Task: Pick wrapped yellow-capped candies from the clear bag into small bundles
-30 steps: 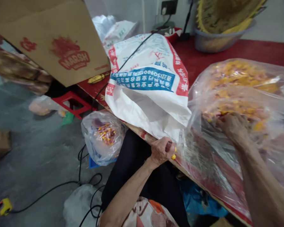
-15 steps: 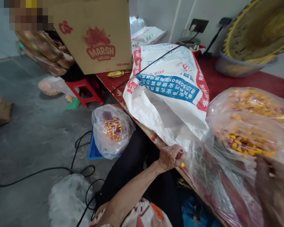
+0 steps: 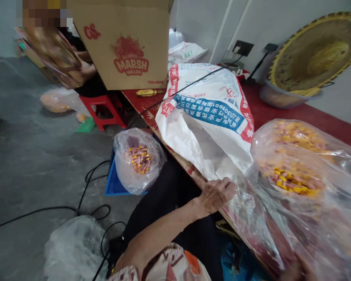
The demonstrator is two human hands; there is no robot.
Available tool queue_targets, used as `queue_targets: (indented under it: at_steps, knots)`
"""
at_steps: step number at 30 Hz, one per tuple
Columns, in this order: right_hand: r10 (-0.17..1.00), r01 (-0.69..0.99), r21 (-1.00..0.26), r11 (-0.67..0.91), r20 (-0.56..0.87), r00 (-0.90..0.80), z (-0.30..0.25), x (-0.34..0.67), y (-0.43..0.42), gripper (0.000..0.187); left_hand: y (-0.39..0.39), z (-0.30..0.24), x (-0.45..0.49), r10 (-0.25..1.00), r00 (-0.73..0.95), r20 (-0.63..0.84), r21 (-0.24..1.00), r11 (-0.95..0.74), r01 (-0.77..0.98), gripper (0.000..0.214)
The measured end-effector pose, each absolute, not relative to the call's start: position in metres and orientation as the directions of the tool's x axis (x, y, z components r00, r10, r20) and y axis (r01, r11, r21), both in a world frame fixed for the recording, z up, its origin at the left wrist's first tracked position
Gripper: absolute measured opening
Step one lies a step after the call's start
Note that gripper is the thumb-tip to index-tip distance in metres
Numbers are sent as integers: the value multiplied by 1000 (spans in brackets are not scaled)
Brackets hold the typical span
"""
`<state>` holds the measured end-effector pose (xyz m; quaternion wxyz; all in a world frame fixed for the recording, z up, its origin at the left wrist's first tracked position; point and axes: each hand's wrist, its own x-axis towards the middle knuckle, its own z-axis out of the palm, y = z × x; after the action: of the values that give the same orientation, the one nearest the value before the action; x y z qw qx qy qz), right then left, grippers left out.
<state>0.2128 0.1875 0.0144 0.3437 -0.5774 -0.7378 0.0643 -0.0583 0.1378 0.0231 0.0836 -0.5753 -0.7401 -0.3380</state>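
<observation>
Left hand (image 3: 218, 194) fingers curled closed on clear bag (image 3: 295, 203) edge, right hand hidden.

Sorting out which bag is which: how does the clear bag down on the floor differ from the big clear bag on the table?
The floor bag is smaller and sits in a blue tray; the table bag is far larger and sprawls across the red table. The floor bag holds only a small cluster of pieces, the table bag a broad heap. The left hand is at the table bag's edge; nothing touches the floor bag. Both hold yellow and pink pieces.

Single head view, looking forward-down, close over table edge (image 3: 190, 168).
</observation>
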Motion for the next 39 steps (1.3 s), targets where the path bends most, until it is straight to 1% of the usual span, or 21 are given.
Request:
queue_targets:
  at_steps: [2,4,6,9,11,12,14,16,18,19,20,21,22,23,24,27,30,32,34,36,39]
  knots:
    - [845,807,-448,385,523,-113,6,217,193,50,140,19,-56,867,-274,417,349,125,929,15]
    - [804,783,-433,447,578,-140,0,220,195,45,139,16,-56,900,-265,346,375,126,918,11]
    - [795,770,-433,469,586,-156,-6,220,195,43,136,15,-60,896,-276,348,450,98,888,8]
    - [804,784,-425,452,575,-152,-13,218,197,38,134,10,-74,825,-352,443,622,1,783,15]
    - [777,783,-415,464,615,-134,-16,216,198,33,135,7,-83,780,-436,450,747,-60,662,16]
    - [757,780,-404,478,640,-132,-18,215,199,31,136,7,-86,762,-499,413,806,-51,590,15]
    - [711,782,-367,504,690,-134,-19,214,200,28,136,10,-89,733,-617,286,903,9,430,11]
    - [682,784,-339,520,718,-141,-21,213,201,27,136,17,-90,715,-688,123,971,55,231,10]
    - [693,789,-342,511,707,-143,-22,213,202,27,133,26,-91,718,-692,-75,997,34,-73,16]
    - [706,792,-348,501,694,-141,-23,214,203,27,131,31,-92,734,-654,-183,966,9,-260,18]
    - [718,797,-354,490,681,-140,-23,214,204,27,127,35,-93,762,-586,-278,896,-14,-444,17]
    - [727,801,-356,481,672,-138,-24,214,204,26,122,39,-95,796,-499,-342,803,-28,-595,15]
    - [732,804,-358,475,667,-135,-24,214,204,25,117,43,-97,829,-412,-378,708,-28,-706,11]
    - [736,806,-360,469,664,-131,-24,214,205,25,112,46,-100,853,-341,-395,623,-24,-782,7]
    - [741,810,-362,462,660,-127,-24,214,205,24,107,49,-103,869,-292,-399,553,-25,-833,9]
    - [772,827,-363,429,623,-127,-24,214,206,24,99,59,-110,896,-209,-393,402,-37,-915,17]
    - [783,840,-352,412,608,-130,-25,214,207,22,101,69,-109,913,-168,-371,308,-49,-950,14]
    - [781,842,-348,411,611,-129,-27,214,207,22,105,75,-102,920,-156,-359,265,-60,-962,25]
    - [782,838,-350,418,609,-136,-28,215,207,21,108,79,-91,914,-145,-379,252,-49,-966,35]
    - [786,833,-357,422,602,-141,-28,216,207,22,109,79,-78,894,-148,-423,268,-32,-963,42]
    - [815,836,-374,401,563,-139,-28,216,207,23,106,75,-66,862,-149,-485,290,-2,-957,45]
